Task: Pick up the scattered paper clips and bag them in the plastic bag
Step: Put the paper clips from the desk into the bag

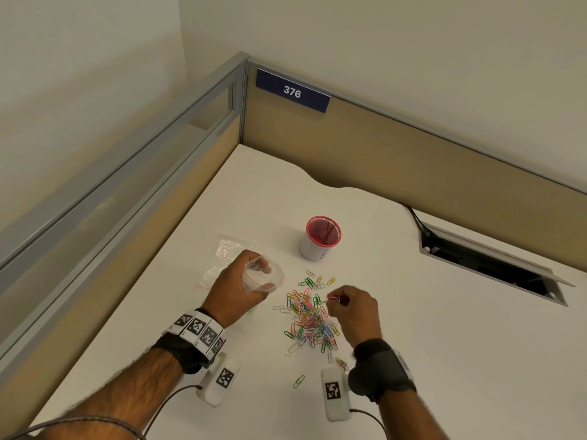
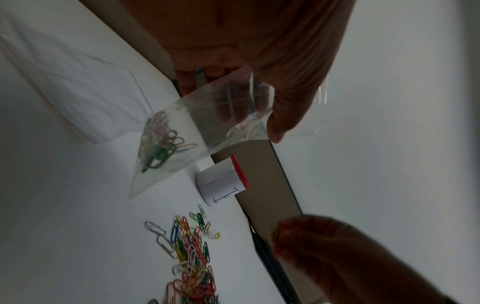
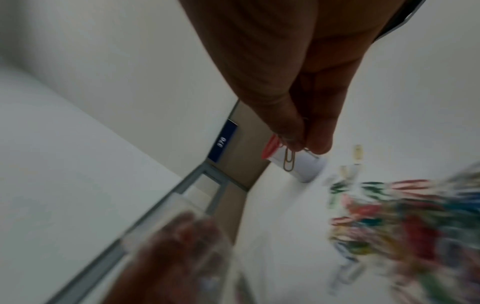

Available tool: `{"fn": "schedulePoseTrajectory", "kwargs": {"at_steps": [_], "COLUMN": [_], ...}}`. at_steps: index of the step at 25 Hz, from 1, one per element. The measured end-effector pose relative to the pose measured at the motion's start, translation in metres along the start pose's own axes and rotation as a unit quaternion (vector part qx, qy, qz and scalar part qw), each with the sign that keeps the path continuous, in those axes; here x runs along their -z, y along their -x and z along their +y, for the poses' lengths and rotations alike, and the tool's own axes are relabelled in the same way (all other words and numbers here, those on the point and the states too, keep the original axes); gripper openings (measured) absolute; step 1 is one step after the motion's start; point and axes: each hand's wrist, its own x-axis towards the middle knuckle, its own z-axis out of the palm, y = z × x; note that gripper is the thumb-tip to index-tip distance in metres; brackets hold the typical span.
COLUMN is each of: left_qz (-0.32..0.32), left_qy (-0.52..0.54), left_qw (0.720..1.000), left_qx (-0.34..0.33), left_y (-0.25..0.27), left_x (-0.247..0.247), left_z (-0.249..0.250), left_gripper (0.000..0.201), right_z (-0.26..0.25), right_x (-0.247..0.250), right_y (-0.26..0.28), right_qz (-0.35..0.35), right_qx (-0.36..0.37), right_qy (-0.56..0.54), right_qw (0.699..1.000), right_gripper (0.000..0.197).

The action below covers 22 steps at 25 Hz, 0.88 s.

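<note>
Corner cubicle with a white desk [image 1: 413, 312]

Tan partition panels [image 1: 397, 147] in grey metal frames meet behind it, carrying a blue sign [image 1: 293, 91] reading 376; pale walls [image 1: 413, 42] rise above.

paper clip pile [image 3: 405, 222] motion-blurred, left hand [image 3: 179, 253] smeared, forearms cut off by frame

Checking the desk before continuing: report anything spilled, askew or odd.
Loose coloured paper clips lie heaped on the white desk, one green clip stray near its front. That is the task's mess. The red-rimmed white cup stands upright; nothing looks damaged.
</note>
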Motion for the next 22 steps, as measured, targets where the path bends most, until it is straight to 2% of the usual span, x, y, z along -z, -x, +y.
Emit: {"fn": "schedulePoseTrajectory", "kwargs": {"at_steps": [5,10,13,17,20,22], "left_qz": [-0.006,-0.020,-0.015,0.009,0.019,0.024], "left_qy": [-0.014,-0.019,-0.015,-0.026,-0.017,-0.015], "left_qw": [1.000,1.000,1.000,0.999,0.999,0.999], "left_qx": [-0.008,-0.014,-0.023,-0.027,-0.022,-0.021], "left_y": [-0.001,0.001,0.001,0.002,0.003,0.004], "left_x": [-0.008,-0.011,-0.010,-0.002,0.007,0.011], "left_z": [0.002,0.013,0.014,0.009,0.007,0.005], "left_gripper": [0.041,0.047,0.045,0.040,0.041,0.040], "right_z": [-0.073,-0.115,-0.119,-0.099,-0.053,-0.023], "right_x": [0.016,-0.002,-0.001,0.018,0.010,-0.007], "right_y": [0.016,0.023,0.025,0.006,-0.034,-0.059], "right_qz": [-0.020,-0.051,-0.056,0.013,0.023,-0.011], "right_qx": [0.104,0.176,0.172,0.128,0.065,0.023], "right_qy": [-0.092,-0.017,-0.041,-0.122,-0.008,0.097], "right_qw": [0.990,0.983,0.983,0.984,0.998,0.995], "right_gripper": [0.011,0.008,0.010,0.015,0.015,0.018]}}
